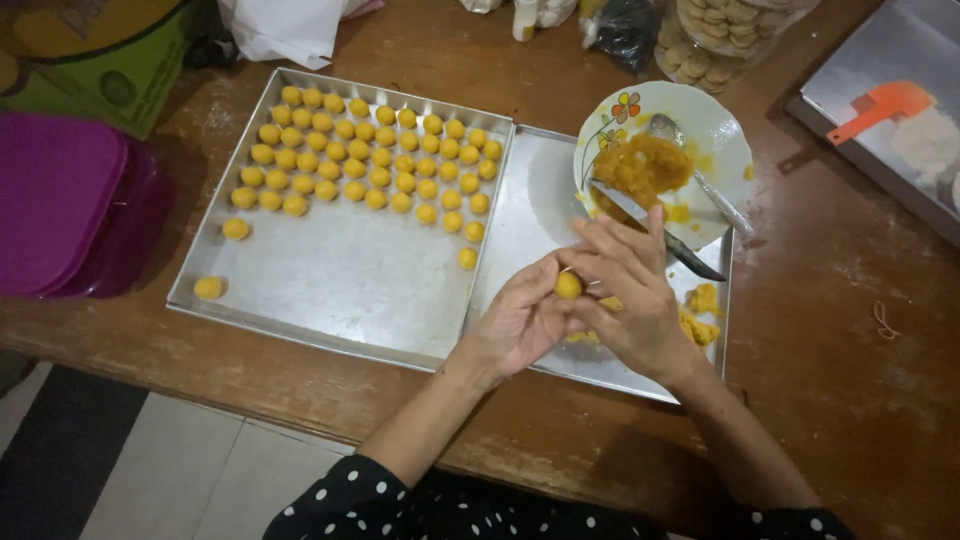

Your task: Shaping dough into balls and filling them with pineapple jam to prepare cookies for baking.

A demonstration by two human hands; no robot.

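A small yellow dough ball (568,286) sits between my two hands above a metal tray (540,210). My left hand (518,320) cups it from below with the palm up. My right hand (630,290) presses on it from the right with fingers spread over the ball. A second metal tray (340,280) to the left holds several rows of finished yellow balls (370,155), with two stray ones near its left edge. A white flowered plate (715,130) holds a heap of yellow filling (645,165), a spoon (700,175) and a knife (655,230).
Yellow dough bits (700,315) lie on the right tray. A purple lidded box (60,200) stands at the left. A jar of biscuits (720,35) is at the back. A tray with an orange scraper (880,105) and flour sits at the far right on the wooden table (850,330).
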